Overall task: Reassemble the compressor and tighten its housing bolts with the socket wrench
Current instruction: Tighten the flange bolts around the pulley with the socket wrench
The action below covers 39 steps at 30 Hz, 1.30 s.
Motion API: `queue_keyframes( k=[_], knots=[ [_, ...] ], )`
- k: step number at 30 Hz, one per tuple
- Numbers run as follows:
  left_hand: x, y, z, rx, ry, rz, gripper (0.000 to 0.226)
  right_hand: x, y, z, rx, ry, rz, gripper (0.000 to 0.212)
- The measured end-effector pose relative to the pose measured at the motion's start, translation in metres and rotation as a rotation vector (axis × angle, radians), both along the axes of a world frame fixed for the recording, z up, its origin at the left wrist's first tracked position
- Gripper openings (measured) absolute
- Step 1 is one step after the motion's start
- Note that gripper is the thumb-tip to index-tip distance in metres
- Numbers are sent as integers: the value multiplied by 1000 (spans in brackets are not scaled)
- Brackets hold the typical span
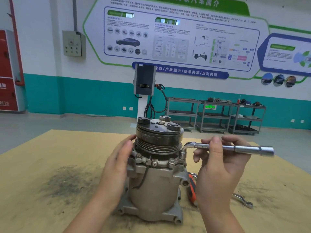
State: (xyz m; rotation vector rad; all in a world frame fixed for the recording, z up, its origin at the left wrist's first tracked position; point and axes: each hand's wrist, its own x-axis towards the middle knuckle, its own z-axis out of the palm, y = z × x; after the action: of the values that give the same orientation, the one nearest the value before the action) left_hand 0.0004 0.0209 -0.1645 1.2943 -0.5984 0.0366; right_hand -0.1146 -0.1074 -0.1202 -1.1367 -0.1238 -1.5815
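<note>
- Compressor point(156, 179) stands upright in the middle of the bench point(50, 190), with its black grooved pulley point(158, 140) on top and its grey housing under it.
- My left hand point(116, 167) lies flat against the left side of the compressor, just below the pulley. The fingers are straight and pressed on the metal, not curled around it.
- My right hand point(220, 163) holds the socket wrench point(227, 147) on the right side. The thumb and fingers are closed around the chrome shaft near its middle.
- The wrench is L-shaped. Its long arm lies almost level and points to the right; its short bent end points down and sits on a housing bolt point(183, 155) at the right edge of the flange.
- More bolt heads are visible along the near edge of the flange, and a thin black wire hangs down the front of the housing.
- An orange-handled tool point(191, 189) lies on the bench just right of the compressor, partly hidden behind my right wrist.
- A ring spanner point(243, 200) lies further right on the bench.
- The bench surface is tan and has a dark dirty stain point(67, 182) to the left of the compressor.
- Far behind, metal carts point(215, 115) stand against the wall.
</note>
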Motion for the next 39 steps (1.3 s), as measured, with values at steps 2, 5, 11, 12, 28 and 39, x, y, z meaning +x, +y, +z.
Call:
queue_keyframes(
  k=[2,5,11,12,28,39],
  knots=[
    [0,-2,-1,-12,1,-74,56,1,6,0,-41,-12,-50,22],
    [2,-1,-2,1,-10,-115,65,2,12,-2,-47,-20,-104,19],
    [5,-1,-3,7,-31,-68,47,-4,-3,8,56,3,24,12],
    [6,-2,-3,-12,-8,-74,43,-6,-10,9,119,8,48,13],
    [15,25,8,355,-153,-390,123,-1,-28,12,217,118,335,10],
    [12,16,3,311,-171,-231,87,9,-41,15,332,171,499,14]
  ],
)
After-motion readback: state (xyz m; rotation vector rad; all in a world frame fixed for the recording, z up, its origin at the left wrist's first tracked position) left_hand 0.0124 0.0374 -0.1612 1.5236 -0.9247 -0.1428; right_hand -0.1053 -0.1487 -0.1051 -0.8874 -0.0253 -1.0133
